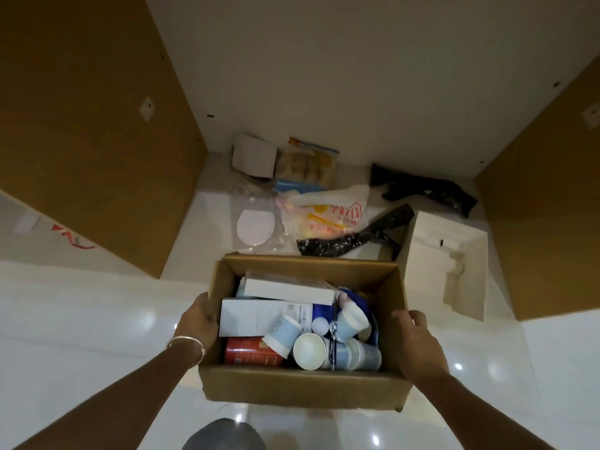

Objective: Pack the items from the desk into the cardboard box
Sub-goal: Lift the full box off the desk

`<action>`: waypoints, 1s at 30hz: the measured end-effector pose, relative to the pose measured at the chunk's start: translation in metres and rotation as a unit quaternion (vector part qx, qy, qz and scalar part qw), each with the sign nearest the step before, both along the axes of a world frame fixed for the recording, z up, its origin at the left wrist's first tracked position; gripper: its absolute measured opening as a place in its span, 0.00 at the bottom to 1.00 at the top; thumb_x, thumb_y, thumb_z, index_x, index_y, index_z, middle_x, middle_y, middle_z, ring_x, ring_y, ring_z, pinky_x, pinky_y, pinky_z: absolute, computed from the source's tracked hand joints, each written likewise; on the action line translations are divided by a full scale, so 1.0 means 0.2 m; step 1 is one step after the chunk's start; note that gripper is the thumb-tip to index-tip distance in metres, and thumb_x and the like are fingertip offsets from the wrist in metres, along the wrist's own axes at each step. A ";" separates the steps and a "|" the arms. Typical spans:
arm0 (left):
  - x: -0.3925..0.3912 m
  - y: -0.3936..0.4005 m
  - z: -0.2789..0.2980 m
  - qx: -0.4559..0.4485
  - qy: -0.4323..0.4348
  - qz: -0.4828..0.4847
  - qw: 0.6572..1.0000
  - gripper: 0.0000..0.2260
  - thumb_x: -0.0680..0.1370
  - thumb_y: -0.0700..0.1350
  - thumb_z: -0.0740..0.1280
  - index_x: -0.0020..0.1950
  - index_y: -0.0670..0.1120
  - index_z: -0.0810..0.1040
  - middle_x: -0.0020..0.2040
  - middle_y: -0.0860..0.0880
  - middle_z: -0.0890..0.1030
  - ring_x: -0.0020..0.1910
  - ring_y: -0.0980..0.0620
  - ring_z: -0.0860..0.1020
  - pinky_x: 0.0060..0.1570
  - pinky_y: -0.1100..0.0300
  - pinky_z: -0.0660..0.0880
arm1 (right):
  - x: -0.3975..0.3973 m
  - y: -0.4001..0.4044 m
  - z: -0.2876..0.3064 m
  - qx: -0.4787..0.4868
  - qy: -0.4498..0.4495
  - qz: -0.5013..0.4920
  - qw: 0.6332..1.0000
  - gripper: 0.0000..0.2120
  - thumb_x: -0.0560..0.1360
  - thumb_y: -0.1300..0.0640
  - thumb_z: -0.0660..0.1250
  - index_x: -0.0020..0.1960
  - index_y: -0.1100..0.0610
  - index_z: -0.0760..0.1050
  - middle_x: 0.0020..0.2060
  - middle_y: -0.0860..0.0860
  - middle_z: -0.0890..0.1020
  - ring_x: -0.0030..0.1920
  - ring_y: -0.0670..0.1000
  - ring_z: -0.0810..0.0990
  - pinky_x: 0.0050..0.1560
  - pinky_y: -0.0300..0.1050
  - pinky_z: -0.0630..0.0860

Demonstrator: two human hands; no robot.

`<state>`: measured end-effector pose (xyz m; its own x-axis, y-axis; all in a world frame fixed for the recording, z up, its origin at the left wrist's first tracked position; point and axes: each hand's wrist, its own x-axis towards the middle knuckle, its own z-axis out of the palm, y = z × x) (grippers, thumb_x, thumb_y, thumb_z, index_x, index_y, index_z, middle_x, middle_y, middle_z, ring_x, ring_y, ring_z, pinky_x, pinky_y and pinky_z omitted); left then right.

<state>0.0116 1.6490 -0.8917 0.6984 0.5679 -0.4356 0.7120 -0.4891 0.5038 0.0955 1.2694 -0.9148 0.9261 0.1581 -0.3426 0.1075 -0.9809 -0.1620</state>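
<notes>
An open cardboard box [298, 383] is in the lower middle of the head view, above a glossy white floor. Inside lie white boxes [256, 315], several pale blue paper cups [282, 334], a small white ball [319, 325], a red pack [250, 352], a pen and something blue. My left hand [198, 323] grips the box's left wall, fingers over the rim. My right hand [417, 345] holds the right wall, thumb at the rim.
Beyond the box, in a recess between two brown panels, lie a white plastic bag with red print [328, 211], black plastic bags [422, 190], a food pack [306, 165], a small white box [253, 155], a clear bag and a white foam block [444, 261].
</notes>
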 end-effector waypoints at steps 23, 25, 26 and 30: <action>0.79 0.25 -0.66 -0.034 -0.178 0.046 0.982 0.10 0.79 0.41 0.59 0.54 0.51 0.78 0.46 0.46 0.80 0.43 0.45 0.77 0.46 0.51 0.74 | 0.76 0.16 -0.56 0.058 -0.101 -0.027 0.993 0.14 0.75 0.53 0.67 0.54 0.46 0.63 0.55 0.51 0.71 0.40 0.45 0.72 0.42 0.37 0.70; 0.80 0.25 -0.66 -0.055 -0.191 0.056 0.978 0.11 0.79 0.41 0.59 0.56 0.50 0.78 0.48 0.45 0.80 0.45 0.44 0.77 0.49 0.49 0.76 | 0.78 0.17 -0.57 0.046 -0.098 -0.021 0.994 0.15 0.75 0.54 0.68 0.56 0.47 0.63 0.56 0.51 0.71 0.40 0.46 0.71 0.43 0.38 0.70; 0.80 0.25 -0.66 -0.066 -0.193 0.061 0.977 0.11 0.80 0.42 0.59 0.57 0.50 0.78 0.50 0.45 0.80 0.46 0.44 0.77 0.50 0.48 0.76 | 0.78 0.18 -0.57 0.040 -0.096 -0.023 0.994 0.16 0.75 0.53 0.68 0.57 0.48 0.64 0.57 0.52 0.71 0.41 0.47 0.72 0.44 0.38 0.72; 0.78 0.24 -0.63 -0.076 -0.146 0.009 0.986 0.12 0.80 0.43 0.59 0.63 0.49 0.74 0.56 0.44 0.79 0.51 0.45 0.76 0.55 0.46 0.75 | 0.73 0.18 -0.48 0.049 -0.057 -0.021 0.997 0.21 0.77 0.52 0.65 0.67 0.51 0.62 0.63 0.55 0.72 0.52 0.54 0.78 0.54 0.47 0.76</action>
